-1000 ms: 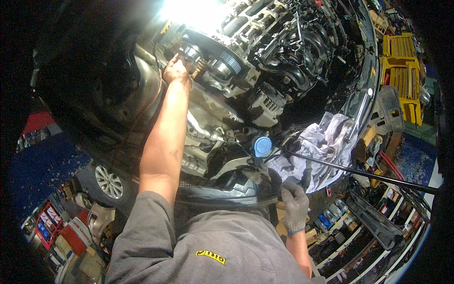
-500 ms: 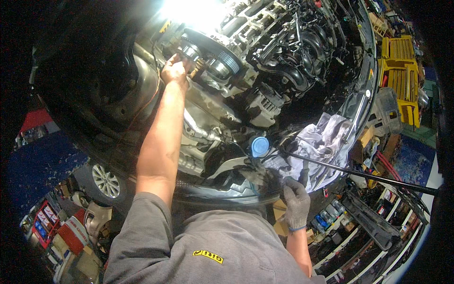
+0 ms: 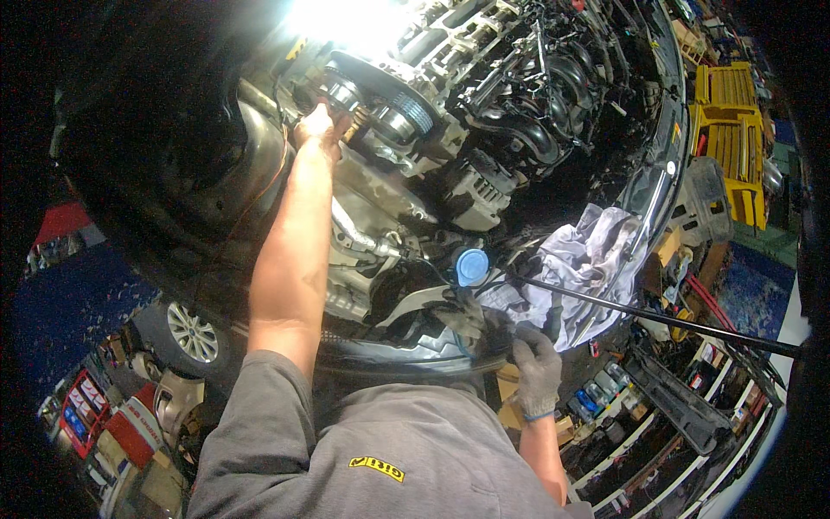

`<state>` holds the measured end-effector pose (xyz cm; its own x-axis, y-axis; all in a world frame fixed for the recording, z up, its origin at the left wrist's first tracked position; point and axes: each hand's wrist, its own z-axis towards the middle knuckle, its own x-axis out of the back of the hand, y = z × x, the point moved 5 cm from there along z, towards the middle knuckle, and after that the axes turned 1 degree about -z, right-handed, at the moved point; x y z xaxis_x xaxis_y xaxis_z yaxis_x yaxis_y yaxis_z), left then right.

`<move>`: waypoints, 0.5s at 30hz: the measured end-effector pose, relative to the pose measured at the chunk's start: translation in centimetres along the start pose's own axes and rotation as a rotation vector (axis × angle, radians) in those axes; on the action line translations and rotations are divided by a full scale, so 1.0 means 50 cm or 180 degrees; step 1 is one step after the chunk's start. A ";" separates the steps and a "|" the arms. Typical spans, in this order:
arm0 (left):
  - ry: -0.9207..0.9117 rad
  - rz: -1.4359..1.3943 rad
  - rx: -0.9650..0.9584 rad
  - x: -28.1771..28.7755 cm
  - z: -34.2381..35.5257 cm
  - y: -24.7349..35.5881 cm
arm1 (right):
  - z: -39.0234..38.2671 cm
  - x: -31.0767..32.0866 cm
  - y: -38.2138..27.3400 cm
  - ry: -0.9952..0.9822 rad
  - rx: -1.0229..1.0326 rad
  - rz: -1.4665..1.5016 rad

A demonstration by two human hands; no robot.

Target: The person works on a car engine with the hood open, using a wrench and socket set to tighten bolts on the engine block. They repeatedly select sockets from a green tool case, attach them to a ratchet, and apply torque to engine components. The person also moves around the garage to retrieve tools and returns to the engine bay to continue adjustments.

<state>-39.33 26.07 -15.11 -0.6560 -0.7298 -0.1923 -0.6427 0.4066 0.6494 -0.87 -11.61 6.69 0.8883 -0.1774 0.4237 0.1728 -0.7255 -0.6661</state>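
My bare left hand (image 3: 317, 128) reaches deep into the engine bay at the end of a stretched arm. Its fingers are closed beside a shiny round pulley (image 3: 343, 93), and what they hold is hidden. A dark belt (image 3: 372, 76) runs from there to a second, ribbed pulley (image 3: 406, 117). My right hand (image 3: 538, 368), in a grey work glove, rests at the car's front edge with loosely bent fingers and no visible object in them. Just left of it, a dark grey glove (image 3: 469, 320) lies over the headlight (image 3: 443, 344).
A blue cap (image 3: 472, 267) and a crumpled whitish cloth (image 3: 584, 268) are at the bay's front. A black rod (image 3: 657, 317) slants across the cloth. The alternator (image 3: 486, 186) sits mid-bay; a bright lamp (image 3: 341, 17) glares above. Yellow plastic pieces (image 3: 731, 143) stand at the right.
The view has shifted slightly. My right hand appears a little farther left along the front edge. My left hand stays at the pulley.
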 end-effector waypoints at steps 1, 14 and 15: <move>-0.0091 0.0034 -0.0084 0.002 0.004 0.002 | 0.001 -0.002 0.000 -0.0002 -0.0028 -0.0043; 0.0041 0.0150 -0.0029 0.003 0.018 -0.001 | -0.004 0.010 0.002 0.0060 0.0002 0.0006; 0.0006 0.0224 -0.0052 0.000 0.022 -0.003 | -0.006 0.009 0.002 0.0046 0.0003 0.0043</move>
<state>-39.68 26.63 -16.03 -0.6986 -0.7008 -0.1444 -0.5885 0.4479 0.6731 -0.58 -11.94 6.99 0.8843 -0.1967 0.4234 0.1612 -0.7225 -0.6724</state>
